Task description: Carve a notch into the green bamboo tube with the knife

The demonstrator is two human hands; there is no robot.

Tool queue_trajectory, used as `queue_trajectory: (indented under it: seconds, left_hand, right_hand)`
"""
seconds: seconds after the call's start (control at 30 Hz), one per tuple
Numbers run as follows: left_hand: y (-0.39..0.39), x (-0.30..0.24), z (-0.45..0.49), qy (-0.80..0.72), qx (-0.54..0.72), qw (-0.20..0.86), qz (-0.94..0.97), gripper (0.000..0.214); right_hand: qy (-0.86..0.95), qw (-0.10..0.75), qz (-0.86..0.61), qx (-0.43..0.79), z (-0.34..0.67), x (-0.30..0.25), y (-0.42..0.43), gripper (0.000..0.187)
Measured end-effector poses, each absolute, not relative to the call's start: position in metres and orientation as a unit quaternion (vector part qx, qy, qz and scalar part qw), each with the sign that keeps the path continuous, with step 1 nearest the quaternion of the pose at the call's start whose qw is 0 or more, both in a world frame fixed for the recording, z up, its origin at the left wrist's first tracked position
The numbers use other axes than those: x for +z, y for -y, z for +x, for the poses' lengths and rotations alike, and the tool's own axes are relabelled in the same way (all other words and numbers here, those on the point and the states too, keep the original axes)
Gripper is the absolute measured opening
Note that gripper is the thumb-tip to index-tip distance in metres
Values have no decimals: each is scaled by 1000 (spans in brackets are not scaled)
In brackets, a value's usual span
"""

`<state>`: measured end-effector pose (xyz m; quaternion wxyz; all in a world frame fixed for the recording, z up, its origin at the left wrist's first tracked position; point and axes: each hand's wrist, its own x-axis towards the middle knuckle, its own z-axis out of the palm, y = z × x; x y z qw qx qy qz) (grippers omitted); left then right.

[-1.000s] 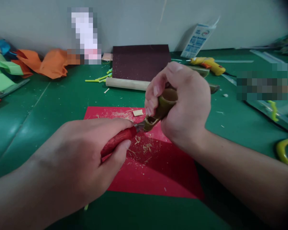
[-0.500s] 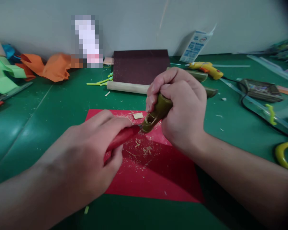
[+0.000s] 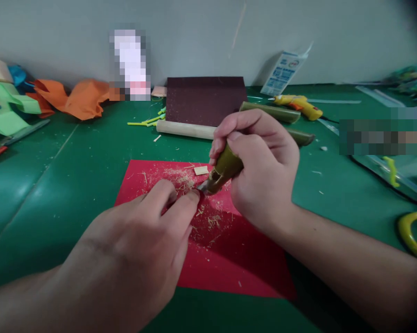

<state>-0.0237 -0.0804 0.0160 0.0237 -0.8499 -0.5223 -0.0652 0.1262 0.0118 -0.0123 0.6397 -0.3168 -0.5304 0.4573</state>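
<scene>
My left hand (image 3: 139,236) is closed around a red-handled knife, its handle almost wholly hidden by the fingers. The short metal blade (image 3: 203,186) pokes out past the index finger and meets the cut end of a green bamboo tube (image 3: 225,167). A notch opens in the upper side of the tube near that end. My right hand (image 3: 260,162) wraps around the tube from the right and holds it tilted, cut end down to the left. Beneath both hands lies a red sheet (image 3: 236,273) strewn with fine shavings and a small pale bamboo chip (image 3: 201,170).
Behind the sheet are a pale roll (image 3: 184,129), a dark brown board (image 3: 205,99) and more bamboo pieces (image 3: 271,111). A yellow glue gun (image 3: 302,105) lies at the back right. Crumpled orange paper (image 3: 83,99) and scissors (image 3: 24,133) sit left; a yellow handle (image 3: 407,231) is at right.
My left hand has rolled over, so the red handle is now mostly covered and more blade shows. The bamboo tube stays in my right hand, almost unmoved.
</scene>
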Motion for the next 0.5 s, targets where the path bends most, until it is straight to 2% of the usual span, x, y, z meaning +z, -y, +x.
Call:
queue_trajectory:
  seconds: [0.23,0.5]
  left_hand:
    - [77,7,-22,558,-94,-48,-823,40]
    - [75,7,-22,565,-127,-74,-812,36]
  right_hand:
    - [557,632,-305,444,129,-14,-15,18]
    - [588,597,-353,416,131,-1,-14,18]
